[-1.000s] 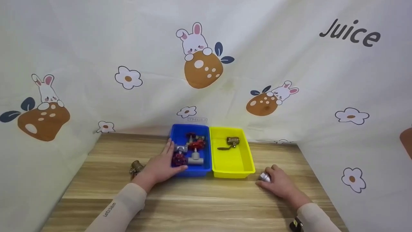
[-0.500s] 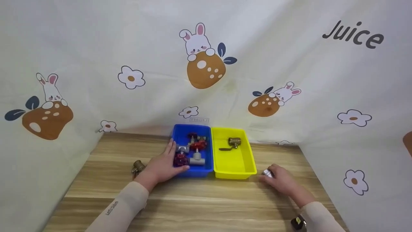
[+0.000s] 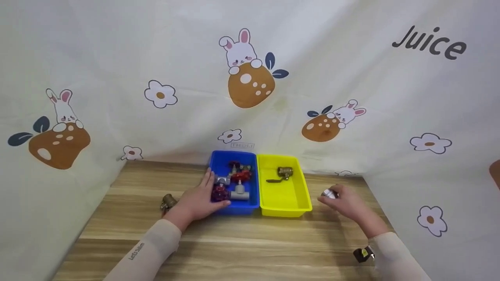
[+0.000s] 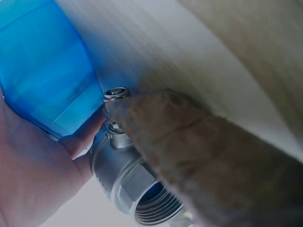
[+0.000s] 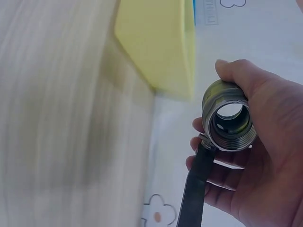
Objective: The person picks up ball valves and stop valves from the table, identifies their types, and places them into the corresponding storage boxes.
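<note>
My right hand (image 3: 349, 201) grips a silver ball valve (image 3: 329, 194) to the right of the yellow bin (image 3: 283, 199). In the right wrist view, the thumb and fingers surround the ball valve (image 5: 229, 118); its threaded opening faces the camera and its dark lever points down. My left hand (image 3: 199, 199) rests along the left wall of the blue bin (image 3: 236, 210), fingers extended, thumb at the front rim. Beside the left wrist a brass-coloured valve (image 3: 168, 201) sits on the table. The left wrist view has a threaded metal valve (image 4: 125, 165) close up, partly covered by a blurred brown shape.
Several valves with red handwheels (image 3: 240, 176) and a grey tee-shaped body (image 3: 239, 194) lie in the blue bin. A brass lever valve (image 3: 285, 171) lies in the yellow bin, which stands against the blue one. A patterned curtain (image 3: 187, 125) rises behind the wooden table (image 3: 250, 249).
My right hand has risen with the ball valve and shifted slightly right, toward the back of the table. The left hand stays at the blue bin.
</note>
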`<state>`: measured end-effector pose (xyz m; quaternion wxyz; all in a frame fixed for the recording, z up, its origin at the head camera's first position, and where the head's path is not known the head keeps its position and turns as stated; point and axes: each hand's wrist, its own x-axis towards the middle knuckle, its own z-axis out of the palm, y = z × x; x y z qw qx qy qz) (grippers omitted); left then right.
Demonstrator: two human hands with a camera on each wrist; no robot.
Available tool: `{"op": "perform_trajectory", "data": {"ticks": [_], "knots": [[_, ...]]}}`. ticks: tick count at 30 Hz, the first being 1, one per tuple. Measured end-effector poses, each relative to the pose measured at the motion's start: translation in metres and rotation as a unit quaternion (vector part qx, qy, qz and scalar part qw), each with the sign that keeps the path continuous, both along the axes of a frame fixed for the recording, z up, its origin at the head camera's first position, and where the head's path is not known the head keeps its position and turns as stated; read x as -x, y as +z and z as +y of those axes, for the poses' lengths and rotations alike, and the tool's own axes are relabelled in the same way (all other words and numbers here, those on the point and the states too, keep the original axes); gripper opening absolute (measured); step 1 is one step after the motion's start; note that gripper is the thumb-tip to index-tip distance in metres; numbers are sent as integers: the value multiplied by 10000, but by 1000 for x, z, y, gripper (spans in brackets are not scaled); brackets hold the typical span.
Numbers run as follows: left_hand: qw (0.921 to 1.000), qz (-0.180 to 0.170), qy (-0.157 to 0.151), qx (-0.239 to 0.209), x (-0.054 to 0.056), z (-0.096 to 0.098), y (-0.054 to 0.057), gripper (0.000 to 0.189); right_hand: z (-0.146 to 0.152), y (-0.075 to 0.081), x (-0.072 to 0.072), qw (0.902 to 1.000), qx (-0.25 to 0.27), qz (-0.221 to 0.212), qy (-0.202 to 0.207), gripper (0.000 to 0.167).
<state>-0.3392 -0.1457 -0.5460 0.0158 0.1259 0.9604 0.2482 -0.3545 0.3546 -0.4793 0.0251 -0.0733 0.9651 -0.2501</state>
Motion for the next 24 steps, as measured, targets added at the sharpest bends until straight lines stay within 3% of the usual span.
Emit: {"op": "perform_trajectory", "data": {"ticks": [9,24], "knots": [[10000,34,-39,-86,1,0,-2,124,-17,18,5,9988,-332,269,221,62],[10000,27,-39,-78,0,-1,-3,133,-56,37,17,9888,-774,831,967,50]]}}
